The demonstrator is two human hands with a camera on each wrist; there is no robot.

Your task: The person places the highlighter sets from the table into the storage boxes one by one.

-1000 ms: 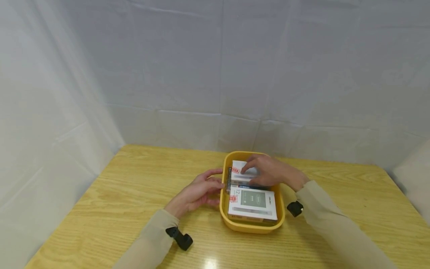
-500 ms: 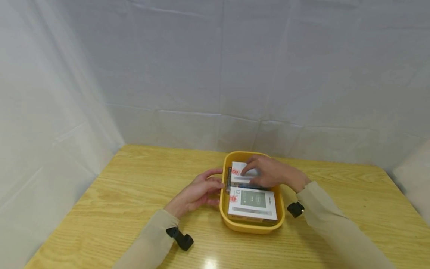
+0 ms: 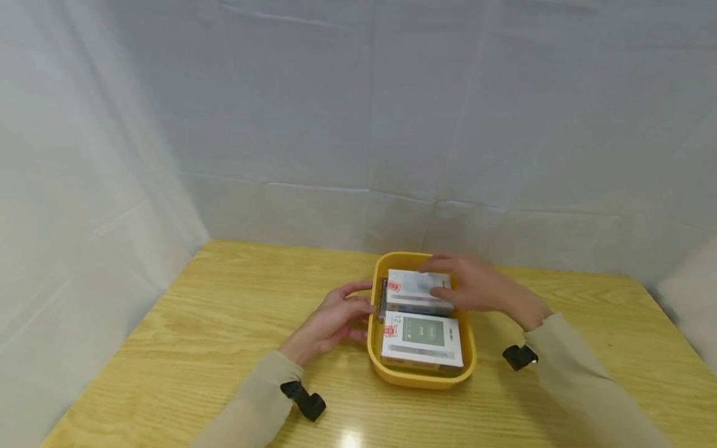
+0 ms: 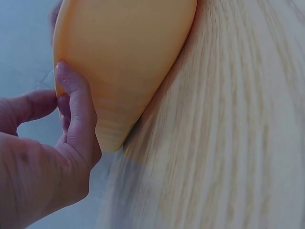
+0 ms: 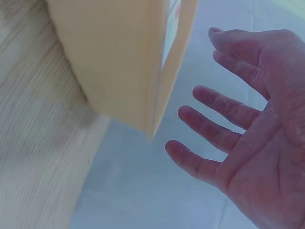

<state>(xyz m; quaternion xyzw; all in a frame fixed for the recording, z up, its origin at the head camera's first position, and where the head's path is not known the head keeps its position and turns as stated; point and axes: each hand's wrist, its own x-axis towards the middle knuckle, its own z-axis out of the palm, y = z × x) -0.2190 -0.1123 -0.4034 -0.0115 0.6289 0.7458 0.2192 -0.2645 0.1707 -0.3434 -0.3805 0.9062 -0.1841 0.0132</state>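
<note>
A yellow plastic basket [image 3: 422,381] stands on the wooden table and contains two white pen boxes lying flat. The nearer pen box [image 3: 424,336] has a grey-green panel, a "12" and a printed pen; the farther pen box [image 3: 411,286] bears a red mark. At the basket's left side, my left hand [image 3: 330,320] pinches the rim, with fingers against the outer wall in the left wrist view. My right hand [image 3: 473,283] hovers over the right part of the farther box, fingers spread and holding nothing. In the right wrist view its fingers are apart from the basket wall.
A dark narrow item [image 3: 383,300] stands between the farther pen box and the basket's left wall. The wooden table [image 3: 269,280] ends at the back against a pale sheet [image 3: 313,211]. Each wrist wears a black strap.
My right hand has lifted off the farther pen box and drawn back to the right, uncovering more of its top. My left hand stays at the basket's rim.
</note>
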